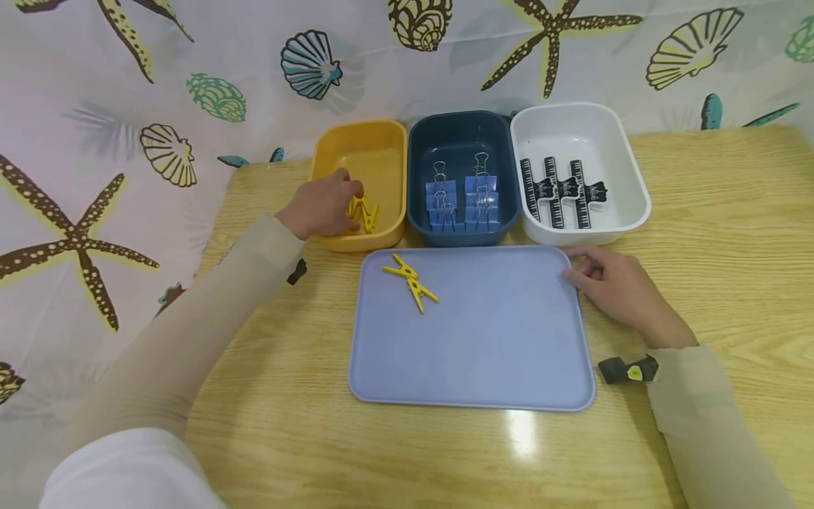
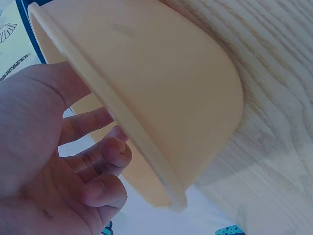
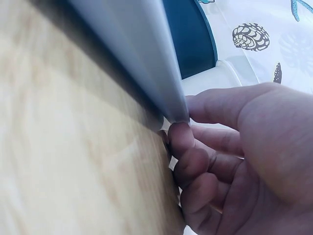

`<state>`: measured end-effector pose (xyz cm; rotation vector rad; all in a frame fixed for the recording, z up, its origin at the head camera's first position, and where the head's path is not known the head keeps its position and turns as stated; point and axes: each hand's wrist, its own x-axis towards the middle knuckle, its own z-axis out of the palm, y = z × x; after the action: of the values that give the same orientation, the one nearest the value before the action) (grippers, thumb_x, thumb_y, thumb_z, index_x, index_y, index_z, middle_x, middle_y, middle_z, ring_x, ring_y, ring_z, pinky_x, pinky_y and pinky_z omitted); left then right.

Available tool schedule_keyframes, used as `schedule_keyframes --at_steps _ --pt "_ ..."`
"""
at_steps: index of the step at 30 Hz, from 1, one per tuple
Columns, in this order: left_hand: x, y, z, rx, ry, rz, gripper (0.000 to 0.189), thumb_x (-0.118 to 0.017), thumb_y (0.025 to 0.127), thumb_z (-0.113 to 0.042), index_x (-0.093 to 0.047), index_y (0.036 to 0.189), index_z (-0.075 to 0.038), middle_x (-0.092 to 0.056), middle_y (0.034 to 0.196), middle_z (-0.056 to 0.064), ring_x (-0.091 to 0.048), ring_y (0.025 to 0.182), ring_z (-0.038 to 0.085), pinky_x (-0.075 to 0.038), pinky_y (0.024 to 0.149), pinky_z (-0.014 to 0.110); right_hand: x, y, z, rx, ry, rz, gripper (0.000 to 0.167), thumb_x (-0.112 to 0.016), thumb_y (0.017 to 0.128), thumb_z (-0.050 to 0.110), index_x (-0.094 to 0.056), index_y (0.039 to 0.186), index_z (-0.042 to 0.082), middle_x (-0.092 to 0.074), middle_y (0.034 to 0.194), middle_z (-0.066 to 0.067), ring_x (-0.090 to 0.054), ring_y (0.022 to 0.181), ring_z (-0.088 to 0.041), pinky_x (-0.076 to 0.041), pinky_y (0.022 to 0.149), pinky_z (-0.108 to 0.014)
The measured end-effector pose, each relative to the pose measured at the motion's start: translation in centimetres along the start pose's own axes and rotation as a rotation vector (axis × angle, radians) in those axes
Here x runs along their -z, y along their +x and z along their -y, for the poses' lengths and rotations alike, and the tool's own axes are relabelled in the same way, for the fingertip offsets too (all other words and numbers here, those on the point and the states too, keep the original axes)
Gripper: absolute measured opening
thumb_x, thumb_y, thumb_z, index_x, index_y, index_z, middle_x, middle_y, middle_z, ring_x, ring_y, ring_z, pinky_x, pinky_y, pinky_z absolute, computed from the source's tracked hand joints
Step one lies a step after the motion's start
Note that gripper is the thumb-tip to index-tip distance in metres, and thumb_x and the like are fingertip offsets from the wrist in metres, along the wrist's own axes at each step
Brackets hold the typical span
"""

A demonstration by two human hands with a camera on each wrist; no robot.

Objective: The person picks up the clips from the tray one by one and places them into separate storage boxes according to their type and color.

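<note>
My left hand (image 1: 326,203) reaches over the rim of the yellow bin (image 1: 375,145), next to yellow clothespins (image 1: 364,214) on its floor. In the left wrist view the bin's wall (image 2: 161,88) hides the thumb and index fingertips, so I cannot tell whether they pinch a clothespin. The other fingers are bent. With my right hand (image 1: 613,286) I hold the upper right corner of the lavender tray (image 1: 496,332). The right wrist view has the thumb against the tray's rim (image 3: 146,58) and bent fingers below it. Two yellow clothespins (image 1: 410,281) lie end to end at the tray's upper left.
A dark blue bin (image 1: 461,127) with several blue binder clips (image 1: 481,201) stands beside the yellow one. Right of it, a white bin (image 1: 626,191) holds black-and-white piano-key clips (image 1: 562,191). A shell-print cloth (image 1: 381,78) hangs behind the wooden table (image 1: 286,438).
</note>
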<state>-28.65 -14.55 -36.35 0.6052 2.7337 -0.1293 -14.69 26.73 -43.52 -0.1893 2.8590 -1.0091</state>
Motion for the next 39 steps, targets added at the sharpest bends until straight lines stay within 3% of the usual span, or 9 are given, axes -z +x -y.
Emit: schedule_keyframes --at_steps 15,25,31,39 --pt "0.3 -0.8 0.4 -0.005 0.013 -0.040 0.055 -0.069 0.086 -0.030 -0.051 0.133 -0.008 -0.046 0.125 0.015 -0.054 0.079 0.027 -0.049 0.070 0.038 -0.1 0.1 -0.1 0.003 -0.013 -0.001 0.032 -0.063 0.093 0.025 -0.063 0.119 0.006 -0.070 0.085 -0.009 -0.050 0.063 -0.005 -0.038 0.060 -0.022" --pt "0.8 -1.3 1.0 -0.005 0.000 -0.048 0.043 -0.051 0.092 -0.021 -0.051 0.133 -0.008 -0.046 0.126 0.015 -0.050 0.071 0.027 -0.042 0.062 0.035 0.0 0.1 -0.2 -0.004 -0.017 0.004 0.033 -0.063 0.093 0.025 -0.063 0.119 0.005 -0.070 0.085 -0.009 -0.050 0.063 -0.006 -0.039 0.060 -0.022" --pt "0.9 -1.7 1.0 -0.006 0.006 -0.048 0.041 -0.051 0.092 -0.020 -0.051 0.132 -0.009 -0.046 0.125 0.015 -0.052 0.077 0.028 -0.043 0.064 0.035 0.0 0.2 -0.2 -0.007 -0.019 0.004 0.032 -0.063 0.093 0.025 -0.063 0.119 0.006 -0.070 0.085 -0.009 -0.051 0.064 -0.006 -0.039 0.060 -0.022" --pt "0.9 -2.7 0.6 -0.038 0.011 -0.089 0.039 -0.051 0.091 -0.020 -0.054 0.128 -0.008 -0.049 0.117 0.013 -0.051 0.071 0.026 -0.044 0.062 0.034 0.0 0.2 -0.3 -0.001 -0.019 0.002 0.033 -0.063 0.093 0.025 -0.063 0.119 0.005 -0.070 0.086 -0.010 -0.052 0.064 -0.006 -0.040 0.061 -0.022"
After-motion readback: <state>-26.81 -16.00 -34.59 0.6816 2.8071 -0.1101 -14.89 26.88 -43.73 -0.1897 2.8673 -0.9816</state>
